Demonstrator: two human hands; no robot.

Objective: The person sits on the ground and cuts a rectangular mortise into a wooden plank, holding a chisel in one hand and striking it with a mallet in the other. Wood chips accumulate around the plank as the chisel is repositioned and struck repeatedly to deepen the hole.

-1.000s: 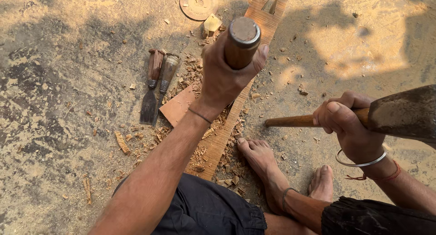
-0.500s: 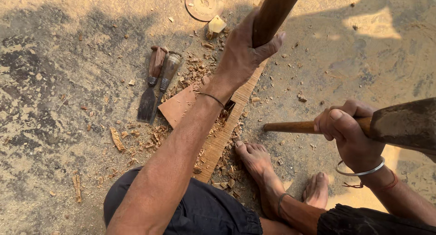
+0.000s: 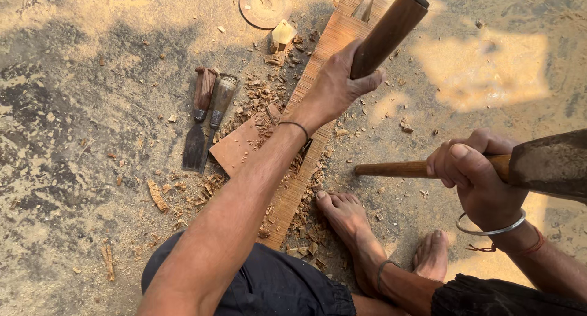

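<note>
My left hand (image 3: 333, 90) is shut around a dark brown wooden tool handle (image 3: 391, 29) with a metal ring at its top. The handle leans up and to the right over a long, narrow wooden plank (image 3: 327, 44) lying on the sandy ground. The tool's lower end is hidden behind my hand. My right hand (image 3: 474, 175), with a metal bangle on the wrist, grips the light wooden haft (image 3: 391, 168) of a hatchet. Its dark metal head (image 3: 550, 166) sits at the right edge, held level above the ground, apart from the plank.
Two chisels (image 3: 205, 117) lie side by side left of the plank, next to a flat reddish board piece (image 3: 238, 148). Wood chips litter the sand. A round disc (image 3: 264, 4) and a small pale block (image 3: 282, 33) lie at the top. My bare foot (image 3: 348, 221) rests by the plank's near end.
My left hand has tilted the dark handle from pointing up at the camera to leaning up and right. The right hand with the hatchet has hardly moved.
</note>
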